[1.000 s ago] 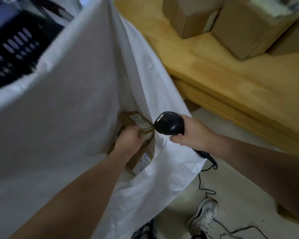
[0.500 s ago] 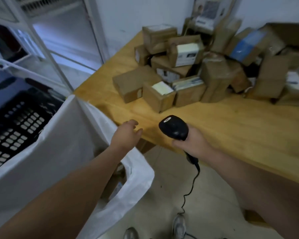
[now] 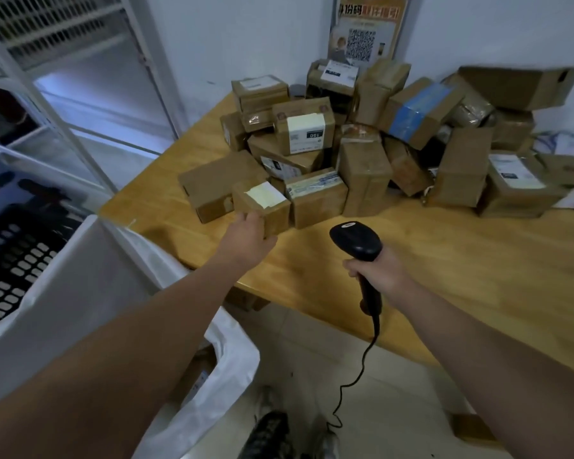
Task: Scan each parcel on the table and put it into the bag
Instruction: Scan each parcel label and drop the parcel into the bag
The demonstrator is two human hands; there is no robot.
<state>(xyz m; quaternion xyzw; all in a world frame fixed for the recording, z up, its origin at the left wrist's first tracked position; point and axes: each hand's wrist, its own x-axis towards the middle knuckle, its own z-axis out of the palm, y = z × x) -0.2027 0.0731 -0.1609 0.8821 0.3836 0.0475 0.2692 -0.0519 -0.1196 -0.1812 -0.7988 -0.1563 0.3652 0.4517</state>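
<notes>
Bag (image 3: 80, 293): white, thin and limp, with a crumpled rim. It stands open on the floor against the table's near edge, by the left corner, and your left forearm crosses over its mouth.
In the bag: a brown carton (image 3: 198, 376) with a pale label shows through the gap in the mouth. The rest of the inside is hidden.
Table (image 3: 444, 276): a smooth, honey-coloured wooden top with a rounded edge.
Parcel pile (image 3: 365, 180): plain brown cardboard cartons, mostly squat and blocky, many taped. They are heaped from the middle of the table to its far edge, some upright and some tipped against each other. One has a blue taped face (image 3: 418, 114).
Small parcel (image 3: 262, 203): a cube-like brown carton with a white label on top. It sits at the front of the pile, nearest the left corner, touching the cartons on either side.
Left hand (image 3: 249, 233): your fingers are against the small parcel's near face and your thumb is spread below. I cannot tell whether you have closed on it.
Right hand (image 3: 375, 276): wrapped firmly round the scanner's handle, over the table's near edge.
Scanner (image 3: 355, 241): matt black plastic with a rounded head. Its head points at the pile, and its thin black cable (image 3: 362, 369) curls down to the floor.
Crate (image 3: 14, 260): black slotted plastic, behind the bag.
</notes>
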